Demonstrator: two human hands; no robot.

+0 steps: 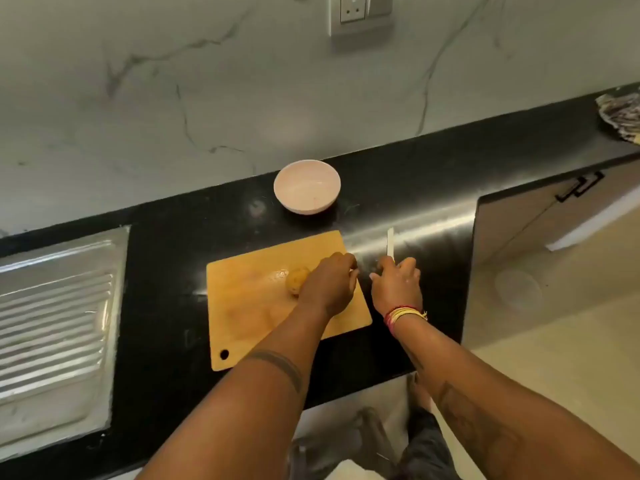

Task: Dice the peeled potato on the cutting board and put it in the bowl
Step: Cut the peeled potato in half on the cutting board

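A: Entry, head view. Largest first. What carries the setup?

B: Black counter (194, 237), running along the marbled wall (173, 81). A ribbed steel drainboard (55, 323) is set into its left end. A socket plate (360, 12) sits high on the wall.

A: Work surface?

B: Wooden cutting board (252, 306), lying near the counter's front edge, roughly mid-counter, its hanging hole at the board's near left corner.

A: Bowl?

B: White bowl (307, 186), upright, toward the counter's back edge, behind the board and apart from it. I see no pieces inside.

A: Your hands?

B: My left hand (329, 284) is over the board's right half, fingers curled down onto the potato (296, 278), gripping it. My right hand (396, 285) is just off the board's right edge, above the counter, fingers wrapped around the handle of the knife (390, 242). Blade points away from me, toward the back edge. Threads (403, 313) circle my right wrist.

A: Potato state?

B: Peeled, yellow, whole as far as I can tell; its right side is hidden under my left hand. It rests on the board, right of centre.
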